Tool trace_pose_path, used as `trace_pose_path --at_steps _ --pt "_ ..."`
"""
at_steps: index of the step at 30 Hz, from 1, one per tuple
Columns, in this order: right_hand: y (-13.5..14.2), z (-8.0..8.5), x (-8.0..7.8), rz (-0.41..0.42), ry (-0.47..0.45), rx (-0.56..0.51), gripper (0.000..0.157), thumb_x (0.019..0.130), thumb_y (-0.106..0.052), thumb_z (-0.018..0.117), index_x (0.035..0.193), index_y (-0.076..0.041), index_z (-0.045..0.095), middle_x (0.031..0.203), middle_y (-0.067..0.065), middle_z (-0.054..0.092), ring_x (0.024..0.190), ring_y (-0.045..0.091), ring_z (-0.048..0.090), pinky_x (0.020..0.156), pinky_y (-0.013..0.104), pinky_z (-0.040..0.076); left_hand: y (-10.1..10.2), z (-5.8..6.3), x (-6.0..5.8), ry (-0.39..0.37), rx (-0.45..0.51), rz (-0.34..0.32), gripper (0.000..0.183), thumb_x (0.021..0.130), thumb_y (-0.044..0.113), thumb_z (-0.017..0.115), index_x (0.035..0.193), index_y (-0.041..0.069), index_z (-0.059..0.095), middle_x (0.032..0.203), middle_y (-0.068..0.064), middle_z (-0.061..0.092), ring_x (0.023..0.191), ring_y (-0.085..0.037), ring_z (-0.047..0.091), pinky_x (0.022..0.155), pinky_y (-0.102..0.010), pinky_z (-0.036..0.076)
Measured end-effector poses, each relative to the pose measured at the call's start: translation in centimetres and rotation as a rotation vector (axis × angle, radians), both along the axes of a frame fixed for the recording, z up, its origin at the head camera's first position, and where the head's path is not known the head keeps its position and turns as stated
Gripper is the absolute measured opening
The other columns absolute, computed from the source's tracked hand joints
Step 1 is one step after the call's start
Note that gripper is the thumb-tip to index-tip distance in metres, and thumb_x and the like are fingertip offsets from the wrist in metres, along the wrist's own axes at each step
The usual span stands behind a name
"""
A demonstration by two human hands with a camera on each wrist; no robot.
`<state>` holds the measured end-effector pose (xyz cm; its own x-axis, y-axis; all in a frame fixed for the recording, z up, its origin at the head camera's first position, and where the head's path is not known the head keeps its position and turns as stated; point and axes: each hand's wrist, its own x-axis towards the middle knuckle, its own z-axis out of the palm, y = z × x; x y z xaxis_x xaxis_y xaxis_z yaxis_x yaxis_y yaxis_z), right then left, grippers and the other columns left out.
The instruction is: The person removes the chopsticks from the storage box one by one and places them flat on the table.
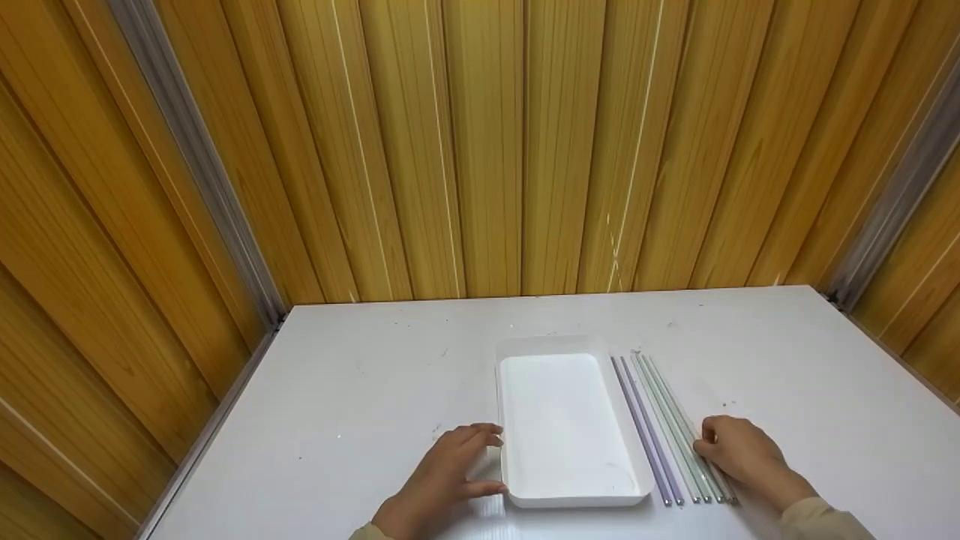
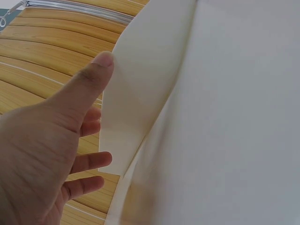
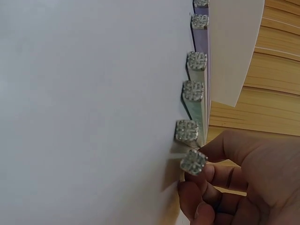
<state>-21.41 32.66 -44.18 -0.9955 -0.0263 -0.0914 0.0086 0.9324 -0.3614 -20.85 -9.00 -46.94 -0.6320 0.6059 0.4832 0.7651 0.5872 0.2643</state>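
Observation:
A shallow white rectangular tray (image 1: 559,499) lies on the table. My left hand (image 1: 454,465) is at its left side, thumb and fingers spread along the edge; in the left wrist view the thumb tip meets the tray wall (image 2: 145,61). Several chopsticks lie side by side to the right of the tray: a purple pair (image 1: 645,431), then pale green ones (image 1: 675,435). Their ends are silver and patterned. My right hand (image 1: 742,450) pinches the rightmost chopstick (image 3: 193,162) near its patterned end, between thumb and fingers. Another silver end (image 3: 186,130) sits right beside it.
The white table (image 1: 375,390) carries small dark specks. Wood-patterned panels (image 1: 480,150) rise behind it and at both sides, with grey metal posts (image 1: 202,165) in the corners.

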Motion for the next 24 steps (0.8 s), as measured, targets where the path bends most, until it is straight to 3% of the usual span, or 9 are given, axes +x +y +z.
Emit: trace_pose_path --at_steps 24 --pt "0.07 0.14 -0.09 0.014 -0.013 0.003 0.018 0.085 -0.018 0.059 0.073 -0.009 0.051 0.064 0.0 0.048 0.06 0.015 0.045 0.053 0.026 0.035 -0.12 -0.17 -0.05 0.01 0.01 -0.01 0.051 0.08 0.049 0.068 0.112 0.01 0.058 0.131 -0.002 0.059 0.118 -0.017 0.057 0.095 -0.032 0.051"
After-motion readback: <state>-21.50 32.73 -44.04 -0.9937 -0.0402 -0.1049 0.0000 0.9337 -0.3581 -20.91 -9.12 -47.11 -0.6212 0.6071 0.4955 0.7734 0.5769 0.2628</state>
